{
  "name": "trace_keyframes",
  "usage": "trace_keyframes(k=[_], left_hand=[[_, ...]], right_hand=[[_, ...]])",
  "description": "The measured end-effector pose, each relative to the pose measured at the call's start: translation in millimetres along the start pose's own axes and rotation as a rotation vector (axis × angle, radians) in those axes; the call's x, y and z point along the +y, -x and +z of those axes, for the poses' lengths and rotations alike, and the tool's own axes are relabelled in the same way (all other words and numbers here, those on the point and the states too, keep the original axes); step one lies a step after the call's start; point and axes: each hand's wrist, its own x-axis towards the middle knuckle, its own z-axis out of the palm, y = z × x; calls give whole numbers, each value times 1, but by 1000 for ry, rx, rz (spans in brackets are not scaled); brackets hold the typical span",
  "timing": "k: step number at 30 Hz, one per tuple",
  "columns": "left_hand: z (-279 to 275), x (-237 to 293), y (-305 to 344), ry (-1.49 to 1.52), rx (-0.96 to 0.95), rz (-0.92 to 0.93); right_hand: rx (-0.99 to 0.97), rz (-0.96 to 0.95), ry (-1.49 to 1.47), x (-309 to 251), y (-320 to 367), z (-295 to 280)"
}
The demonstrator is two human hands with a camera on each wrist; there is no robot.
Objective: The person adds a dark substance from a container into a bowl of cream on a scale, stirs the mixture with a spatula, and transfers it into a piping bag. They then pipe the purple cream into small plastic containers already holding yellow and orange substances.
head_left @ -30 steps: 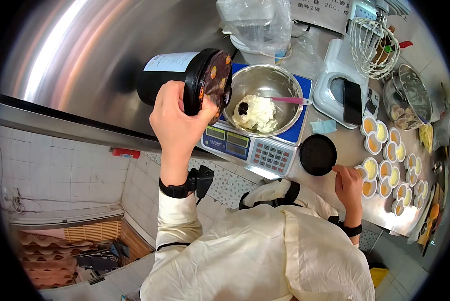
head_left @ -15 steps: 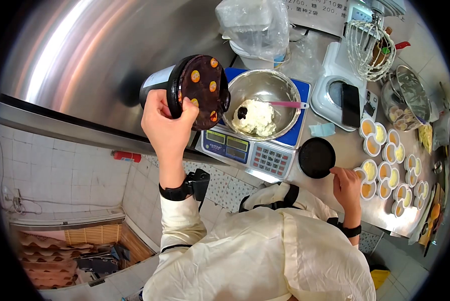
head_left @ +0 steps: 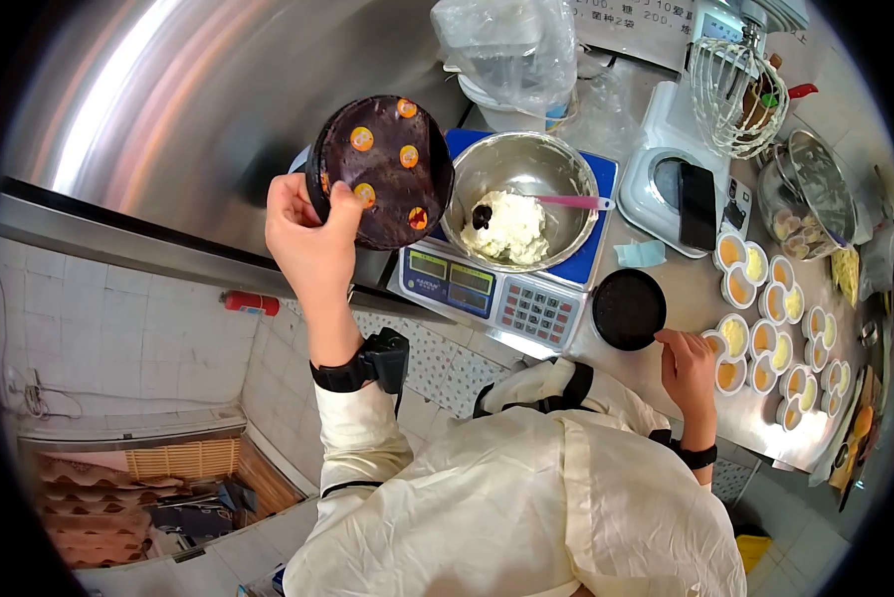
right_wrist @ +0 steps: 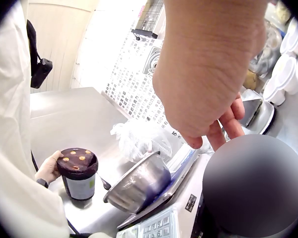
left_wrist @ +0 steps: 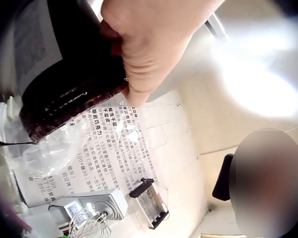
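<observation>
Gleaming black tub [right_wrist: 78, 174], orange-dotted top [head_left: 387, 174]

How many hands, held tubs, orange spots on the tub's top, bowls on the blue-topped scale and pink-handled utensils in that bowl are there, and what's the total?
Left hand and right hand: 2
Held black tub: 1
Orange spots on its top: 5
Steel bowl on the scale: 1
Pink-handled utensil in the bowl: 1
Total: 10

Cream [head_left: 514, 234] in bowl [head_left: 574, 227], bowl on scale [head_left: 496, 300]. Seen from bowl: tub [head_left: 385, 169] in left hand [head_left: 317, 236] at 9 o'clock, bucket [head_left: 511, 117] at 12, mixer base [head_left: 643, 191] with phone [head_left: 698, 205] upon it at 3, cups [head_left: 733, 336] at 4, farther; lid [head_left: 629, 310] between 4 and 5, right hand [head_left: 689, 374] at its rim.
</observation>
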Motion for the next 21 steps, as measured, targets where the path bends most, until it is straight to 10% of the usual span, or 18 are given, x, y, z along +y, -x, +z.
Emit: trace_keyframes(k=[21], left_hand=[[-7,-3,2,137,61,-1]], right_hand=[[-23,-25,29,-6,-5,4]])
